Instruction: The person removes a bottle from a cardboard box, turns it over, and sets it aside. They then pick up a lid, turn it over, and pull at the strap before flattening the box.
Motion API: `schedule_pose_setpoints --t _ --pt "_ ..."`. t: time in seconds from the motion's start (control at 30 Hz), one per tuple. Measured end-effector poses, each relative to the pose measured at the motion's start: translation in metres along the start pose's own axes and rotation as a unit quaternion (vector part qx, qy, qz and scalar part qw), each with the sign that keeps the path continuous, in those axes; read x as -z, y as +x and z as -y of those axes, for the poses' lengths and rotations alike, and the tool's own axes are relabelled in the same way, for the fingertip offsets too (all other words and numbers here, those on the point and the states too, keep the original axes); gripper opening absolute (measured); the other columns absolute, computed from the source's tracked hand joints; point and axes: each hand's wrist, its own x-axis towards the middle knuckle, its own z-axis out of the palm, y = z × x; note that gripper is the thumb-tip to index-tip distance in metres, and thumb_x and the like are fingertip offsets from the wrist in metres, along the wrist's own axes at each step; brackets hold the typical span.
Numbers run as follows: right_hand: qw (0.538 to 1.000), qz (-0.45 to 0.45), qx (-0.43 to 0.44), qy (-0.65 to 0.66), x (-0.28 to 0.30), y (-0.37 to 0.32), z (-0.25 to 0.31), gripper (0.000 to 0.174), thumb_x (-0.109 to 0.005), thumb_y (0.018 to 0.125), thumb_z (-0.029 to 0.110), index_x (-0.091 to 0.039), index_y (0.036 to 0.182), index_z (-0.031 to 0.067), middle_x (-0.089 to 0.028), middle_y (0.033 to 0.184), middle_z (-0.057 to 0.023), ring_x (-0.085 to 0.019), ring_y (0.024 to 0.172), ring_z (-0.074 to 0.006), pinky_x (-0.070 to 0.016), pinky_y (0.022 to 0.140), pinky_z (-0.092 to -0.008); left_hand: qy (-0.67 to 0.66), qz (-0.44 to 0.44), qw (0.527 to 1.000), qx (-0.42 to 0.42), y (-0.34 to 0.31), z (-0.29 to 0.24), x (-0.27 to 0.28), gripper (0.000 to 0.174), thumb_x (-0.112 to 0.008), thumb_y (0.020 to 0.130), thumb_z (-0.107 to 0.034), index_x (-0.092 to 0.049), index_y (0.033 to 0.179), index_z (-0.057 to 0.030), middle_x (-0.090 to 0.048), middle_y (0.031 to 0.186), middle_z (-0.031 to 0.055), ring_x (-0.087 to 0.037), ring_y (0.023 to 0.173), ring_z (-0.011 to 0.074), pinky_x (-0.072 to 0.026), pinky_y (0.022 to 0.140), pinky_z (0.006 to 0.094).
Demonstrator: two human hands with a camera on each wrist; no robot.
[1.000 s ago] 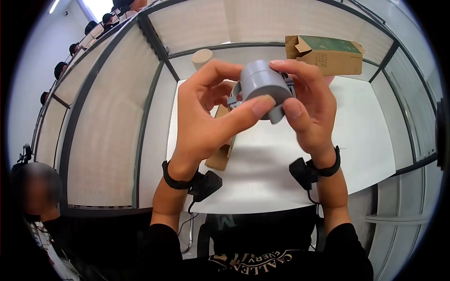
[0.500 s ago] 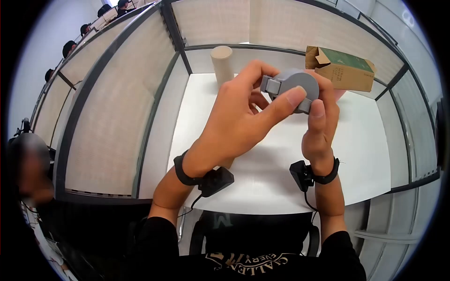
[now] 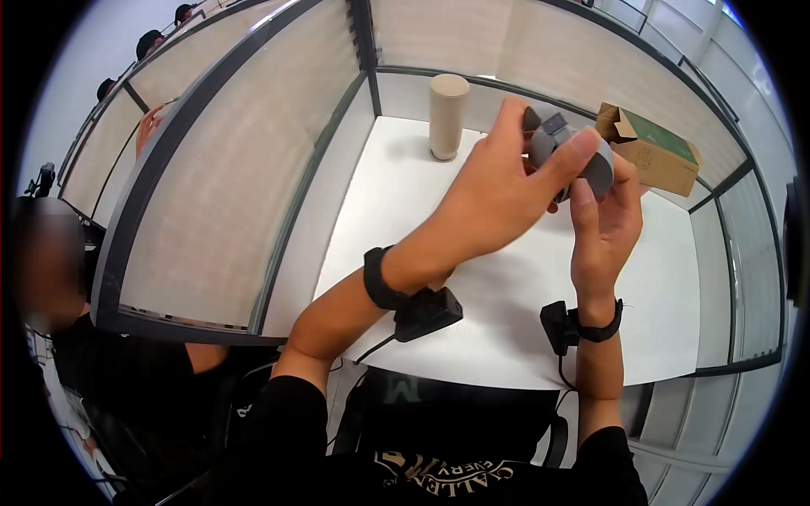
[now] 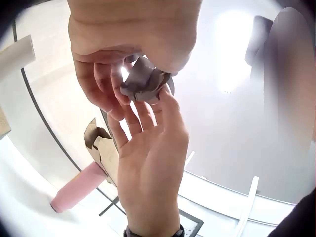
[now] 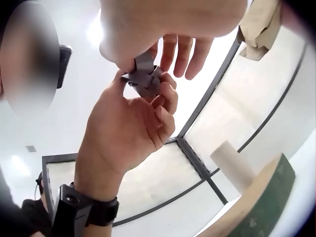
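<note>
Both hands hold a grey round lid (image 3: 600,173) with clasps on its side, raised above the table. My left hand (image 3: 502,198) grips it from the left, its thumb lying across the flat face. From the right, my right hand (image 3: 609,232) holds the lower edge, thumb against the near side and fingers behind. In the left wrist view the grey lid (image 4: 140,79) sits between both hands' fingers. The right wrist view shows the folded clasp parts (image 5: 146,79) pinched there, with several left fingers partly hiding them.
On the white table (image 3: 506,320), a beige cup (image 3: 447,118) stands upright at the back. An opened carton (image 3: 658,152) lies at the back right, beside a pink cup (image 4: 79,187). Another green-and-brown carton (image 5: 269,202) lies near the left forearm. Partition panels (image 3: 228,169) border the table.
Both hands have carried the lid to the right in the head view and turned it, bringing a clasp to the upper left. The head view has shifted, uncovering the beige cup.
</note>
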Motion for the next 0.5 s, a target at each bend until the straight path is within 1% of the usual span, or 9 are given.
schedule_pose_setpoints --t 0.03,0.07,0.17,0.2,0.3,0.37,0.4,0.43,0.5 --pt "1.0 0.003 0.023 -0.01 -0.001 0.0 0.0 0.033 -0.072 0.098 0.013 -0.061 0.126 0.0001 -0.064 0.131 -0.0106 -0.064 0.105 -0.0184 -0.0527 0.091 -0.0337 0.003 0.0 1.0 0.007 -0.001 -0.001 -0.001 0.072 -0.069 0.095 -0.066 -0.044 0.121 -0.0043 -0.068 0.092 0.008 -0.069 0.072 0.0129 -0.0533 0.058 0.027" --pt "0.999 0.006 0.045 -0.021 -0.001 -0.001 -0.001 0.033 -0.073 0.096 0.012 -0.061 0.125 -0.0001 -0.064 0.13 -0.0108 -0.065 0.104 -0.0183 -0.0525 0.091 -0.0334 0.022 -0.018 0.999 -0.037 0.001 0.008 -0.003 0.071 -0.063 0.096 -0.071 -0.044 0.117 -0.0058 -0.062 0.086 0.0054 -0.06 0.071 0.0092 -0.0508 0.061 0.0258" --pt "0.991 0.003 0.12 -0.058 -0.001 -0.003 0.005 0.034 -0.074 0.093 0.009 -0.062 0.123 -0.0016 -0.067 0.124 -0.0117 -0.065 0.1 -0.0178 -0.0523 0.09 -0.0322 0.086 -0.051 0.985 -0.141 -0.004 0.005 -0.002 0.075 -0.059 0.099 -0.071 -0.047 0.114 0.0021 -0.064 0.075 0.0117 -0.068 0.067 0.0188 -0.054 0.061 0.0316" --pt "0.987 0.002 0.145 -0.072 -0.001 -0.003 0.008 0.034 -0.074 0.092 0.008 -0.062 0.122 -0.0023 -0.068 0.122 -0.012 -0.065 0.099 -0.0175 -0.0524 0.09 -0.0317 0.092 -0.058 0.982 -0.151 -0.006 0.003 0.0 0.072 -0.057 0.101 -0.069 -0.048 0.112 0.0015 -0.064 0.074 0.0114 -0.067 0.067 0.0186 -0.0533 0.061 0.0321" --pt "0.982 0.01 0.158 -0.105 -0.003 -0.008 0.018 0.034 -0.074 0.09 0.008 -0.063 0.121 -0.0041 -0.07 0.116 -0.0124 -0.066 0.095 -0.0167 -0.052 0.088 -0.0297 0.089 -0.07 0.979 -0.167 -0.012 0.0 0.0 0.065 -0.053 0.105 -0.065 -0.051 0.105 0.0 -0.062 0.071 0.011 -0.065 0.067 0.019 -0.0512 0.061 0.0339" --pt "0.991 0.018 0.123 -0.055 -0.01 -0.008 0.017 0.032 -0.073 0.093 0.01 -0.064 0.119 -0.0053 -0.071 0.106 -0.0105 -0.066 0.093 -0.0154 -0.0523 0.085 -0.0297 0.079 -0.091 0.977 -0.178 -0.012 0.003 0.002 0.063 -0.05 0.107 -0.063 -0.053 0.102 -0.0004 -0.062 0.071 0.0115 -0.064 0.065 0.0203 -0.0496 0.06 0.0354" --pt "0.995 0.029 0.081 -0.044 -0.014 -0.01 0.013 0.032 -0.073 0.094 0.012 -0.063 0.12 -0.0051 -0.071 0.103 -0.0106 -0.067 0.092 -0.0155 -0.0528 0.084 -0.0301 0.098 -0.105 0.974 -0.173 -0.014 0.005 0.003 0.057 -0.049 0.11 -0.057 -0.054 0.101 -0.0006 -0.063 0.072 0.0122 -0.06 0.063 0.0217 -0.0473 0.058 0.0375" --pt "0.998 0.039 0.036 -0.033 -0.018 -0.013 0.009 0.033 -0.073 0.096 0.013 -0.063 0.121 -0.0048 -0.072 0.101 -0.0106 -0.067 0.091 -0.0156 -0.0532 0.084 -0.0305 0.114 -0.11 0.976 -0.147 -0.016 0.009 0.005 0.056 -0.049 0.11 -0.056 -0.055 0.102 -0.0006 -0.065 0.074 0.0129 -0.062 0.064 0.0227 -0.0487 0.06 0.0372" --pt "0.998 0.044 0.018 -0.046 -0.027 -0.016 -0.003 0.041 -0.073 0.098 0.017 -0.057 0.13 -0.0032 -0.073 0.099 -0.013 -0.069 0.086 -0.0177 -0.0549 0.079 -0.031 0.146 -0.117 0.978 -0.093 -0.022 0.024 0.005 0.053 -0.05 0.11 -0.053 -0.057 0.106 -0.0006 -0.068 0.077 0.0142 -0.066 0.068 0.0246 -0.0514 0.063 0.0367"
